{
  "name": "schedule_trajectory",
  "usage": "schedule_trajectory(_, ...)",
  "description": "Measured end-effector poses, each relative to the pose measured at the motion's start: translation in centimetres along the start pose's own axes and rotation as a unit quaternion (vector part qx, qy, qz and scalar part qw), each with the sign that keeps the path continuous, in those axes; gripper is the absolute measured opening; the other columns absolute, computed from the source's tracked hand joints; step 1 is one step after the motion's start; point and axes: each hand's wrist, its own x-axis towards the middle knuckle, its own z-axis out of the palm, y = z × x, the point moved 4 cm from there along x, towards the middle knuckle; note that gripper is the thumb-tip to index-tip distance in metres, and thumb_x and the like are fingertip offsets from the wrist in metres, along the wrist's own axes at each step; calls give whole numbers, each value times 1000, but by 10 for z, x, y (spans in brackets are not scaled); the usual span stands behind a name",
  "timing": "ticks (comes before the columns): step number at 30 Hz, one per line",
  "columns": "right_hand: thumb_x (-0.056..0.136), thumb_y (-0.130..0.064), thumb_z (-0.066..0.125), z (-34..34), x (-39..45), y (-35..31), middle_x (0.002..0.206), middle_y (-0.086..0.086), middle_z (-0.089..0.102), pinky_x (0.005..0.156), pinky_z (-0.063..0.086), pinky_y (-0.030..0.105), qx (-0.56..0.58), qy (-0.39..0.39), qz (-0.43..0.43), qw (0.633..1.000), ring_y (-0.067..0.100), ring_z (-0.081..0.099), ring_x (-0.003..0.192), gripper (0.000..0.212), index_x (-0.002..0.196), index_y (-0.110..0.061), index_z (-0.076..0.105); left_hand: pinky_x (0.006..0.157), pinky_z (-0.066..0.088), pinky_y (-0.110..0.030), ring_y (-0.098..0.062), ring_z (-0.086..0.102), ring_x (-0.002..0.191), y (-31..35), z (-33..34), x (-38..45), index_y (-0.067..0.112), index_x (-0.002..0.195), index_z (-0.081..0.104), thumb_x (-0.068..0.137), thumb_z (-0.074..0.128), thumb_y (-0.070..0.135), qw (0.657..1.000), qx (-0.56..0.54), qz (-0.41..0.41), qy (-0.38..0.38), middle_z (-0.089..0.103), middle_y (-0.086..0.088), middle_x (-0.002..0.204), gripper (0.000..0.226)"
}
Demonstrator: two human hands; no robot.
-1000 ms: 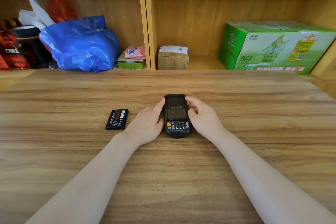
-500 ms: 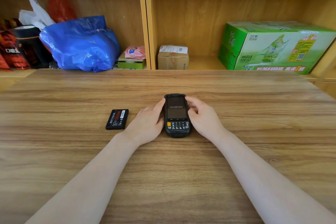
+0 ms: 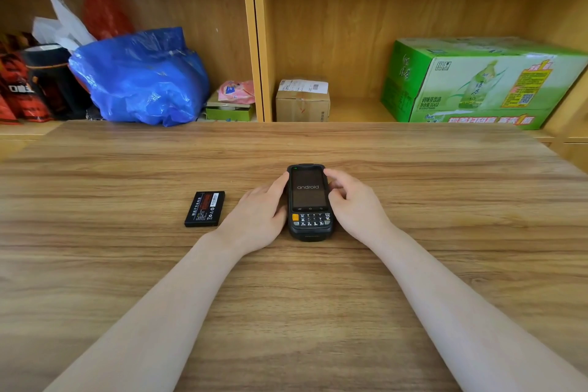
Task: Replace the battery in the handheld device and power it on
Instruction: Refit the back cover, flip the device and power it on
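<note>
A black handheld device (image 3: 309, 200) lies face up on the wooden table (image 3: 318, 312). Its screen is lit and reads "android"; a small keypad with an orange key sits below the screen. My left hand (image 3: 258, 219) rests against the device's left side, thumb on its edge. My right hand (image 3: 356, 205) holds the right side, with the fingertips curled at the upper right edge. A loose black battery (image 3: 205, 209) with a red label lies flat on the table, just left of my left hand and apart from it.
Behind the table stands a wooden shelf unit. It holds a blue plastic bag (image 3: 140, 76), red and black bags (image 3: 28, 83), a small cardboard box (image 3: 302, 101), a green drinks carton (image 3: 480, 83) and a pink packet on a green box (image 3: 232, 102).
</note>
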Motion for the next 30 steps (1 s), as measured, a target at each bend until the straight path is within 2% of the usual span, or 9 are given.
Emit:
schedule_trajectory(6, 96, -13, 41, 0, 0, -1, 123, -3, 60, 82, 40, 22, 0, 0, 2, 1000, 12, 56, 96, 48, 142, -27, 45, 115, 23, -34, -21, 31, 140, 2, -1, -1, 23, 155, 8, 100, 41, 26, 1000, -2, -3, -3, 34, -4, 154, 64)
schedule_trajectory(11, 96, -14, 41, 0, -1, -2, 126, -2, 59, 87, 45, 26, -3, -1, 4, 1000, 16, 59, 102, 49, 143, -28, 45, 116, 21, -32, -19, 29, 140, 3, -3, -2, 23, 155, 8, 102, 33, 20, 1000, -16, -16, -9, 33, -2, 155, 59)
schedule_trajectory(17, 96, -13, 41, -1, -1, -2, 123, -3, 60, 82, 40, 22, -3, -3, 5, 1000, 14, 58, 100, 49, 143, -28, 44, 114, 20, -29, -18, 28, 139, 6, -4, -3, 22, 155, 8, 102, 30, 20, 999, -19, -26, -15, 32, -2, 155, 58)
schedule_trajectory(21, 96, -13, 41, -1, -1, -3, 125, -2, 59, 84, 41, 22, -3, -4, 3, 1000, 14, 59, 104, 49, 143, -27, 45, 113, 16, -26, -16, 26, 141, 8, -6, -5, 23, 155, 10, 104, 27, 25, 999, -39, -28, -9, 30, 0, 157, 53)
schedule_trajectory(30, 96, -13, 41, -1, -1, -3, 120, -5, 59, 83, 39, 21, 2, -1, 5, 1000, 12, 57, 97, 48, 141, -27, 46, 116, 20, -33, -17, 30, 138, 6, -4, -4, 22, 155, 12, 104, 27, 26, 999, -42, -26, -13, 35, -1, 154, 53)
